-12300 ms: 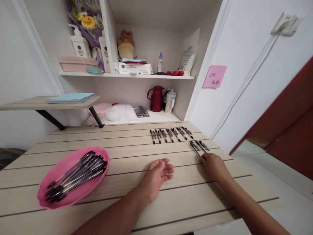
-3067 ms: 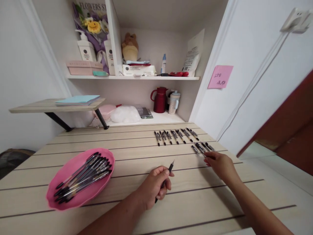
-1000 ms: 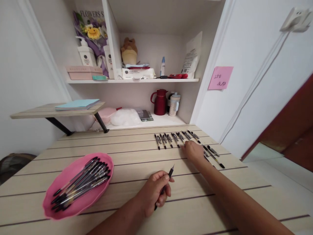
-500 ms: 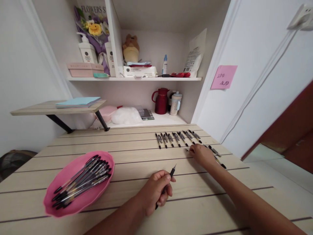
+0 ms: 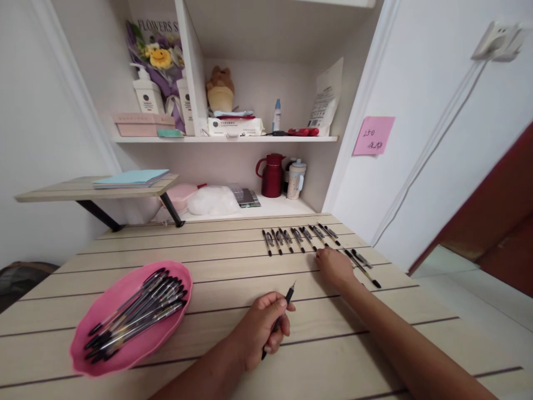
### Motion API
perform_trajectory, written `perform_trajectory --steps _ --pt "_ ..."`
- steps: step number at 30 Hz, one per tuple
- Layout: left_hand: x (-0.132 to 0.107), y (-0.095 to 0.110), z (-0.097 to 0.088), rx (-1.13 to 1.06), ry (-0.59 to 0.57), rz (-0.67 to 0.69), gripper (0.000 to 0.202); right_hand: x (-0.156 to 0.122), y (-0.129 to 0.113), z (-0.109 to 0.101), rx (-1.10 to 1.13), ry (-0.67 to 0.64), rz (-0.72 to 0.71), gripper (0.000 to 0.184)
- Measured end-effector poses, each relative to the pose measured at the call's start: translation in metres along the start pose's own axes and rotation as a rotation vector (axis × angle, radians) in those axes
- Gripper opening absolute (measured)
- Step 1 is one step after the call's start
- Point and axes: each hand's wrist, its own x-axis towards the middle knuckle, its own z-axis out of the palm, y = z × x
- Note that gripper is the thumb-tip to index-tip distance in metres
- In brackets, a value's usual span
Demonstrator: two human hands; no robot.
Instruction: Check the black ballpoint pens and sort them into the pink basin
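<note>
My left hand (image 5: pixel 262 325) rests on the wooden table (image 5: pixel 233 266), fingers curled around a black pen (image 5: pixel 280 318) whose tip points up and away. My right hand (image 5: pixel 335 266) reaches forward, fingers bent down on the table just below a row of several black pens (image 5: pixel 297 238). Its fingertips hide whatever they touch. A few more pens (image 5: pixel 361 264) lie just right of that hand. A pink oval dish (image 5: pixel 104 355) at the left holds several black pens (image 5: pixel 137 314).
Behind the table, a low shelf carries a red jug (image 5: pixel 272 175), a cup (image 5: pixel 295 179) and a white bag (image 5: pixel 212 200). A raised wooden shelf (image 5: pixel 83 189) with a blue book stands at the left. A white wall with a pink note (image 5: pixel 367 135) runs along the right edge.
Over the last second my right hand stayed at the near end of the pen rows, shifting slightly right then back left. My left hand has kept holding its pen.
</note>
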Motion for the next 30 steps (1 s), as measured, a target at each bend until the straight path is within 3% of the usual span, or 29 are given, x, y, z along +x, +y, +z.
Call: perform_trajectory --steps 9,13,20,30 --pt "0.000 0.000 0.000 0.011 -0.010 -0.008 0.027 -0.064 0.018 0.002 0.053 0.021 -0.087 0.027" --pt "0.000 0.000 -0.001 0.018 -0.018 -0.007 0.029 -0.080 0.026 0.003 0.066 0.003 -0.087 0.028" --pt "-0.001 0.002 0.001 0.035 -0.004 -0.006 0.028 -0.074 0.049 -0.007 0.081 0.013 0.095 0.023" --pt "-0.002 0.001 0.000 0.038 -0.001 0.005 0.027 -0.048 0.052 -0.008 -0.006 -0.009 0.088 0.025"
